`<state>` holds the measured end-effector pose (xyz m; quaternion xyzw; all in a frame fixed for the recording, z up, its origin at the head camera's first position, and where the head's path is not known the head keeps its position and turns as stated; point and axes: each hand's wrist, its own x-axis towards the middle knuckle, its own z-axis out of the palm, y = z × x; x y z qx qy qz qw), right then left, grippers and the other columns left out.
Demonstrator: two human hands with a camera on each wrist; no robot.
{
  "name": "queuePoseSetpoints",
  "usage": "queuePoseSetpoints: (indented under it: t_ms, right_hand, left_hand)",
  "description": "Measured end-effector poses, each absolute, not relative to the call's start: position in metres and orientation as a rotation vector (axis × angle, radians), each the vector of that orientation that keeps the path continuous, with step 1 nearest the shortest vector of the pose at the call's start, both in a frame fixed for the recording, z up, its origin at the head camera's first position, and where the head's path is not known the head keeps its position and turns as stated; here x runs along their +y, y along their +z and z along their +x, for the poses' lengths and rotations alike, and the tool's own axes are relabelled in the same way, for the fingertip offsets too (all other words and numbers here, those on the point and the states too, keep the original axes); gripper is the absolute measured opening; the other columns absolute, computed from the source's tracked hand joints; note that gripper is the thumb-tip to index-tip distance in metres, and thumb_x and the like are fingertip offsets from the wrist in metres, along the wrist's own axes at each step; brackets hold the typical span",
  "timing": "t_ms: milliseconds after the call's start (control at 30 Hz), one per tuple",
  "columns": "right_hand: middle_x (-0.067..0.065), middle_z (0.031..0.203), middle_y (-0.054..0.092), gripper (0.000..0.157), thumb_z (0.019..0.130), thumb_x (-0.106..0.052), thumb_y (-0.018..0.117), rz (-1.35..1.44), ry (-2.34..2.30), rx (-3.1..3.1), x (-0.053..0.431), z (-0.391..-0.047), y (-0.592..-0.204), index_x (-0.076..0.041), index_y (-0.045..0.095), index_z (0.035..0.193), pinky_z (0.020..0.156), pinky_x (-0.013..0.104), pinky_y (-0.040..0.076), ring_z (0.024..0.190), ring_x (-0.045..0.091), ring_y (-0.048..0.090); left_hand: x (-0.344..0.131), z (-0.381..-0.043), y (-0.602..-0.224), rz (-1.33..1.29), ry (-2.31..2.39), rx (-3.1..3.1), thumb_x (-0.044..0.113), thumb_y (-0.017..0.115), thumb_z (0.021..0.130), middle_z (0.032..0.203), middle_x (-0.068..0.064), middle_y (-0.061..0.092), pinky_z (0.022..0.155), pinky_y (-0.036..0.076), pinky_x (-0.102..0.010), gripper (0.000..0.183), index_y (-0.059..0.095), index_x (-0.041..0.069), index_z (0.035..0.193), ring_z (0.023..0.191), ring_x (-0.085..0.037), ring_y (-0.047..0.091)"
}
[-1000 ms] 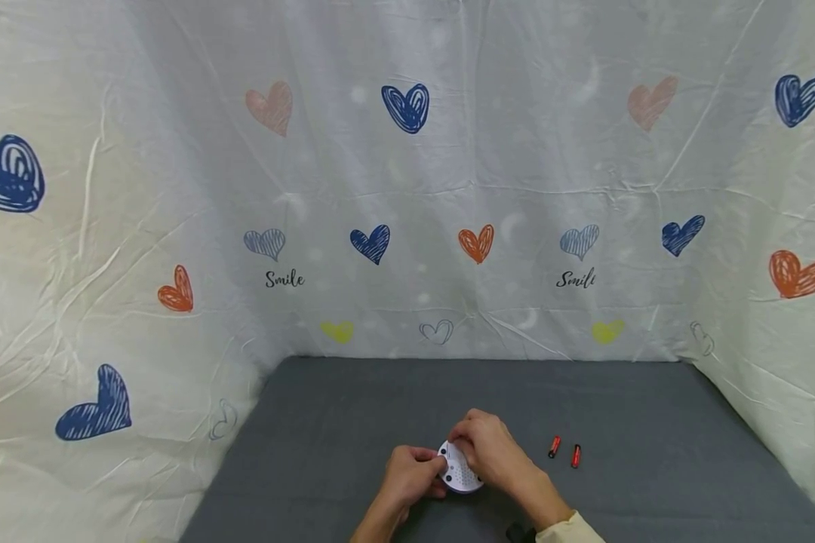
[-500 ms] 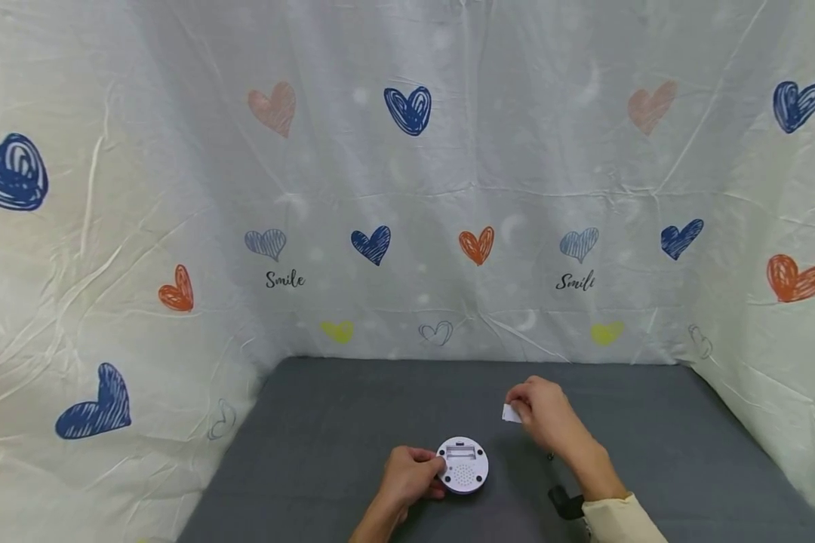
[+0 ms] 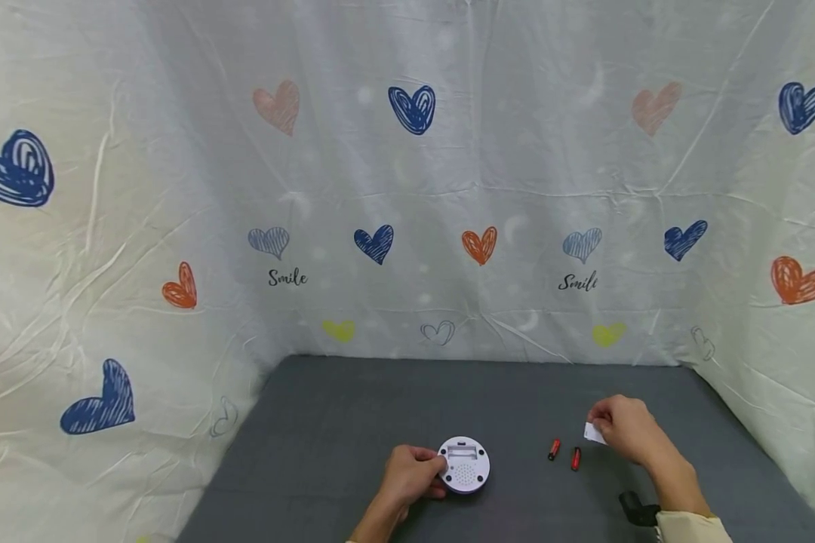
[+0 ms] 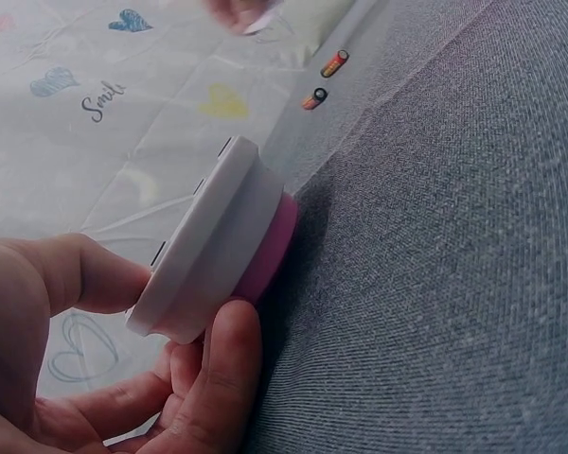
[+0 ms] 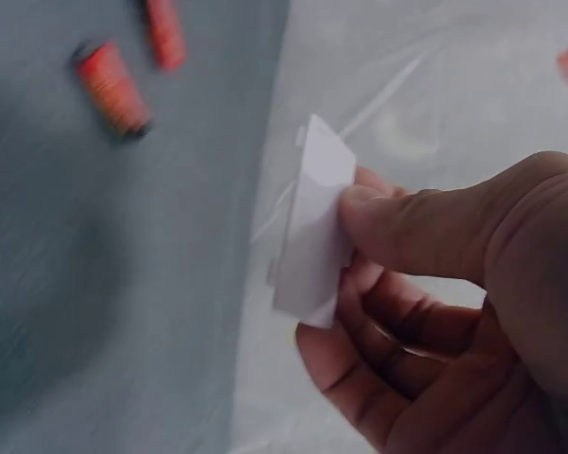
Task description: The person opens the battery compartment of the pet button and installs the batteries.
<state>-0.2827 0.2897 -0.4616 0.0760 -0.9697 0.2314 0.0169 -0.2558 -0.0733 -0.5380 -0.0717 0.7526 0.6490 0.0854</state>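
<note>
A round white device (image 3: 467,475) lies with its speaker holes and an uncovered battery compartment (image 3: 462,452) facing up. My left hand (image 3: 410,477) grips its left edge, thumb on top and fingers below. From the side, in the left wrist view, the device (image 4: 213,246) shows a pink part (image 4: 268,248) underneath. Off to the right, my right hand (image 3: 628,428) pinches a small white battery cover (image 5: 317,227) between thumb and fingers, held above the table. Two red batteries (image 3: 554,449) (image 3: 576,458) lie between the device and my right hand.
Dark grey cloth covers the table (image 3: 353,407). Behind it and at both sides hangs a pale curtain (image 3: 407,173) printed with hearts. A black wrist strap piece (image 3: 638,510) sits at the right wrist, by the cream sleeve (image 3: 693,526).
My right hand has lifted the battery cover off the device and carried it right, past the batteries. The compartment now shows. My left hand has kept its grip in place.
</note>
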Motion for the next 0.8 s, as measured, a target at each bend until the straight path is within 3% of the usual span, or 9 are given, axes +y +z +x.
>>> queuePoseSetpoints:
  t_ms: [233,533,800]
  right_hand:
    - [-0.001,0.080,0.069,0.011,0.088,-0.006,0.065,0.091,0.654,-3.179,0.314,-0.275,-0.489,-0.010,0.074,0.086,0.063,0.040,0.052,0.071,0.014,0.058]
    - [-0.003,0.075,0.064,0.009,0.085,-0.005,0.067,0.024,0.643,-3.199,0.319,-0.271,-0.512,-0.012,0.070,0.080,0.062,0.040,0.050,0.070,0.015,0.055]
    - [0.004,0.086,0.070,0.015,0.086,-0.001,0.060,0.038,0.612,-3.143,0.315,-0.272,-0.515,-0.010,0.072,0.085,0.068,0.048,0.055,0.077,0.021,0.063]
  left_hand:
    - [-0.073,-0.256,-0.539,-0.215,1.931,2.243,0.006,0.065,0.080,0.077,-0.010,0.071,0.053,0.062,-0.030,0.026,0.070,-0.007,0.102,0.055,-0.015,0.069]
    - [-0.073,-0.256,-0.537,-0.196,1.939,2.235,0.006,0.066,0.081,0.078,-0.010,0.071,0.053,0.062,-0.032,0.025,0.069,-0.008,0.103,0.057,-0.017,0.070]
    - [-0.073,-0.254,-0.537,-0.196,1.943,2.234,0.006,0.066,0.081,0.078,-0.010,0.071,0.053,0.062,-0.032,0.025,0.069,-0.007,0.102,0.058,-0.018,0.070]
